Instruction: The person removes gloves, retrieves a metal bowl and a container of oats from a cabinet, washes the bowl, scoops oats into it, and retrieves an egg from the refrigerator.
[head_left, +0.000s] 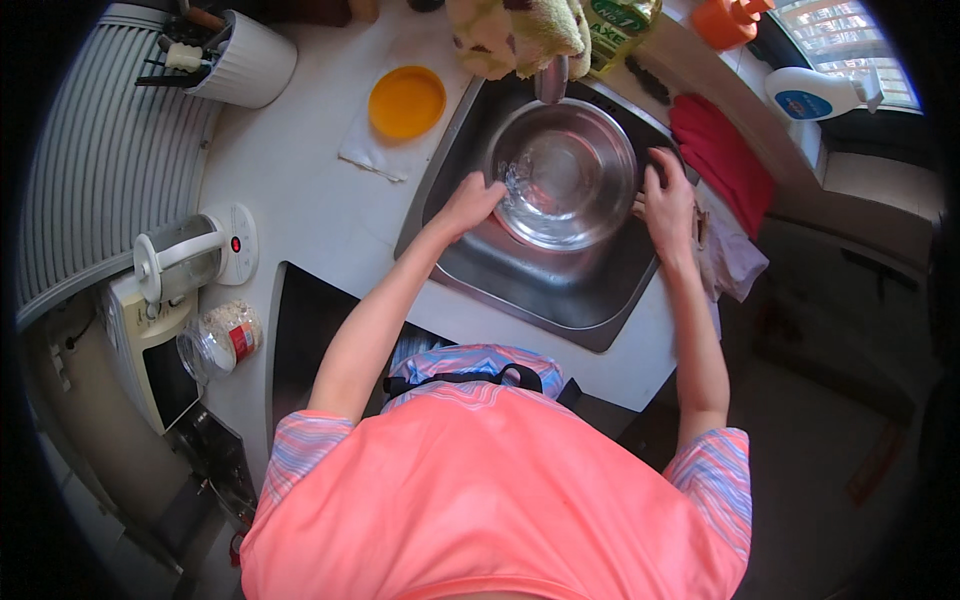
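A round stainless steel basin (559, 161) with water in it sits in the metal sink (532, 292), below the end of the faucet (552, 81). My left hand (476, 201) has its fingers closed at the basin's left rim, beside rippling water. On the opposite side, my right hand (670, 199) is bent at the right rim, between the basin and the sink's edge. Its fingertips are close to the steel, and whether they grip it cannot be made out.
Left of the sink, an orange round dish (407, 102) rests on a white cloth (367, 154). A glass kettle (184, 259), a jar (225, 341) and a utensil holder (247, 64) stand farther left. Red cloth (724, 157), dish soap (615, 30) and a spray bottle (814, 94) border the right.
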